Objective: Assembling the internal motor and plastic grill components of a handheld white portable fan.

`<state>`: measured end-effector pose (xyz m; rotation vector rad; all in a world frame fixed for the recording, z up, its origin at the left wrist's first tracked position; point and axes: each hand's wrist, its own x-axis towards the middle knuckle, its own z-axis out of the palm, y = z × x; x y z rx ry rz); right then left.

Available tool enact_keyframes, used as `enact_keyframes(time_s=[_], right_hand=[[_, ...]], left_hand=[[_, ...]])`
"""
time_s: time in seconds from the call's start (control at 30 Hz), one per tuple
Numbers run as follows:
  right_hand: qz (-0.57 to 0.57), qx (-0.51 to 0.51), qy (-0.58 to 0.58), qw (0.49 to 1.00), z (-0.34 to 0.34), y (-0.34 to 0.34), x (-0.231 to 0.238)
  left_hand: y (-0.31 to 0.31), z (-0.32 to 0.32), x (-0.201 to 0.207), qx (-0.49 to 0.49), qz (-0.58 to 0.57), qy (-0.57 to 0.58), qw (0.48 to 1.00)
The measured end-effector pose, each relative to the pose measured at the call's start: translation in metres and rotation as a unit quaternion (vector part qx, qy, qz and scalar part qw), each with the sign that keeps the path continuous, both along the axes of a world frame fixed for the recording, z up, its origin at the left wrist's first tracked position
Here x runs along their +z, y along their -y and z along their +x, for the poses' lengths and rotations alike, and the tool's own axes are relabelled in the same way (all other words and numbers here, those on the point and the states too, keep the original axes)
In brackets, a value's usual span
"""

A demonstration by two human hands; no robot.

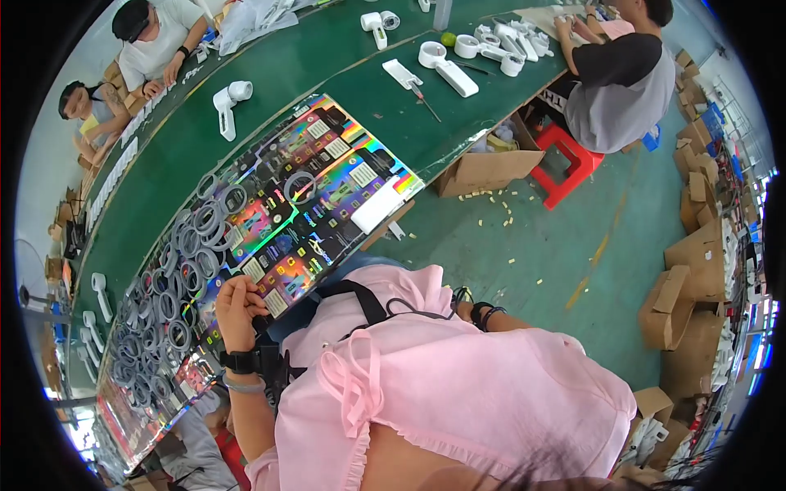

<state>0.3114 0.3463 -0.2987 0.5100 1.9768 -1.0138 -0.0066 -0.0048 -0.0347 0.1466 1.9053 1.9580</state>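
My left hand (237, 308), with a black band (240, 361) at the wrist, is at the near edge of a shiny, multicoloured printed sheet (385, 204) on the table. Its fingers are curled together, and whatever they may hold is hidden. Just beyond and to the left lies a heap of grey rings (168, 305), many overlapping. Apart from the heap, a single grey ring (300, 173) rests farther up on the sheet. My right hand is out of view.
A white handheld fan (225, 110) lies on the green table (282, 69). Farther right are a screwdriver (426, 104) and white fan parts (456, 78). Co-workers sit at the far left and right, one on a red stool (571, 166). Cardboard boxes (491, 170) stand on the floor.
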Motion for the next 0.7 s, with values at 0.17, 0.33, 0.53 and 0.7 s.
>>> enact_keyframes(time_s=[0.17, 0.33, 0.53, 0.7], right_hand=[[0.058, 0.026, 0.024, 0.998, -0.013, -0.009, 0.0], [0.068, -0.007, 0.032, 0.997, -0.031, -0.009, -0.005], [0.072, -0.042, 0.048, 0.995, -0.024, -0.029, -0.016], [0.046, -0.069, 0.062, 0.995, -0.006, -0.06, -0.029]], left_hand=[[0.002, 0.003, 0.004, -0.006, 0.038, 0.004, 0.999], [0.011, 0.003, 0.001, -0.012, 0.073, 0.016, 0.997], [0.017, 0.006, 0.002, -0.023, 0.09, 0.014, 0.996], [0.013, 0.005, 0.004, -0.035, 0.066, 0.029, 0.997]])
